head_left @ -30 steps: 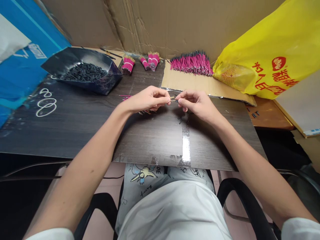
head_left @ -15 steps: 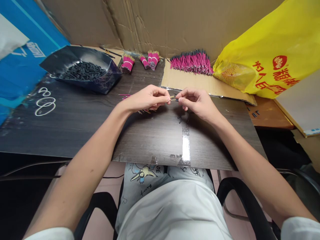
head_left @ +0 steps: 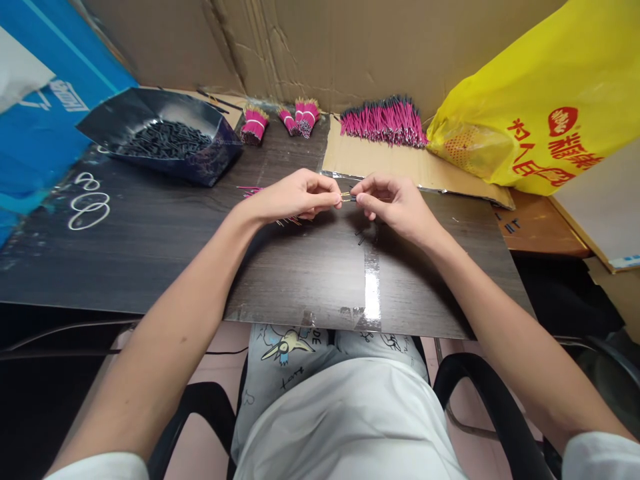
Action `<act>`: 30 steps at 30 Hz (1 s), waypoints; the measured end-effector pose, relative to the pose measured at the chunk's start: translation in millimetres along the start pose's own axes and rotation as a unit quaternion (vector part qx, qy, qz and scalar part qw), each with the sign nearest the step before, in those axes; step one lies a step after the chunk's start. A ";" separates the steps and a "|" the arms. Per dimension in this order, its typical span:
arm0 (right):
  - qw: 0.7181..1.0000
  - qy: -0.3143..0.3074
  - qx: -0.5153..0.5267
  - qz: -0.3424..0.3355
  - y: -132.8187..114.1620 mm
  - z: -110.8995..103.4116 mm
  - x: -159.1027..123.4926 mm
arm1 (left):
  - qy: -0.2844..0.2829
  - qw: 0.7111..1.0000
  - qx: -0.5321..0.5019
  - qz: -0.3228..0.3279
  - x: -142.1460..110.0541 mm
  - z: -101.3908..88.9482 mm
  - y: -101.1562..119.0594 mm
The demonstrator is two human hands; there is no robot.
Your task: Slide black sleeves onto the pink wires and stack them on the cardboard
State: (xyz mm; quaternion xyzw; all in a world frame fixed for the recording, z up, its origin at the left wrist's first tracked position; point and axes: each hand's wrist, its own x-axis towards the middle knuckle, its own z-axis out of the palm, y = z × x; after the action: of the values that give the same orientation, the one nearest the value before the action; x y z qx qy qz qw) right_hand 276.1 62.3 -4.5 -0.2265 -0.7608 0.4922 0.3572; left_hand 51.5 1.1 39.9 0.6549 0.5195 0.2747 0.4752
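My left hand (head_left: 313, 195) pinches thin wires whose gold-coloured pin ends (head_left: 345, 195) stick out to the right past the fingertips. Facing it, my right hand (head_left: 387, 199) is closed on small black sleeves (head_left: 353, 198), which meet the pin ends in the narrow gap between the hands. How far the pins reach into the sleeves is too small to tell. Beneath and beside my left hand lie loose pink wires (head_left: 249, 191), partly covered by it. A few black sleeves (head_left: 361, 237) rest on the table under my right hand.
A dark open bag (head_left: 220, 150) of black sleeves stands at the left, near white rubber bands (head_left: 89, 211). Bundled pink wires (head_left: 255, 125) sit at the back. Wires with black ends (head_left: 383, 123) lie in a row on cardboard (head_left: 350, 160). A yellow bag (head_left: 525, 100) stands right.
The gold pin ends and the black sleeves have come together between my fingertips. Both hands stay in nearly the same place; the view has shifted slightly.
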 end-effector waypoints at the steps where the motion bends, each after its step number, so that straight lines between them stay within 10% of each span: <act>1: 1.000 0.004 0.001 -0.001 0.0 0.5 0.0 | 0.000 1.000 0.002 -0.001 -0.1 0.1 0.3; 30: 1.000 0.009 0.023 0.001 4.5 7.4 0.5 | -0.007 0.998 0.057 0.000 -0.3 1.8 2.9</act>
State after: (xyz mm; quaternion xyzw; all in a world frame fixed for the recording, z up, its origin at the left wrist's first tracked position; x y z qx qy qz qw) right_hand 270.1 60.2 -10.3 -0.2233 -0.7459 0.5079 0.3686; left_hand 54.2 0.2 41.8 0.6828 0.5307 0.2402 0.4409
